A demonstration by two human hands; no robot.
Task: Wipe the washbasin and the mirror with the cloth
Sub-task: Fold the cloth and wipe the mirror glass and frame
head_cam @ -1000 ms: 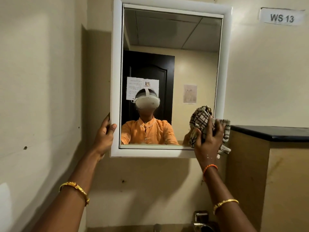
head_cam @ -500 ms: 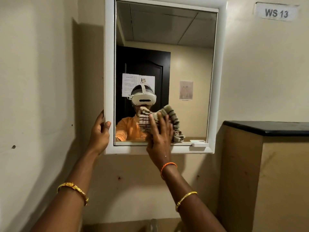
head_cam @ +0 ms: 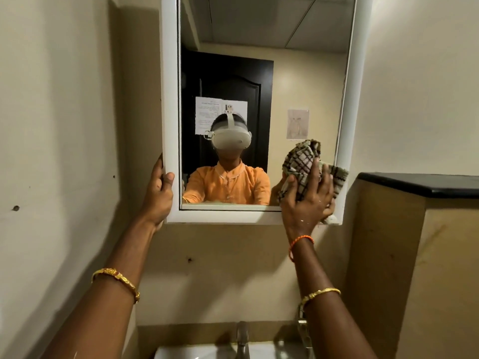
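A white-framed mirror hangs on the cream wall ahead. My left hand grips the lower left corner of its frame. My right hand presses a bunched checked cloth flat against the glass at the lower right corner, the cloth overlapping the right frame. The mirror reflects a person in an orange top with a headset, and a dark door behind. Below, at the bottom edge, the white washbasin shows only its back rim.
A metal tap stands behind the washbasin, with a second metal fitting to its right. A beige partition with a black top ledge juts out at the right. A side wall runs close on the left.
My right hand has swept the cloth from the mirror's lower middle back to its lower right corner. The view has tilted down, bringing the tap and washbasin into sight. My left hand stays on the frame.
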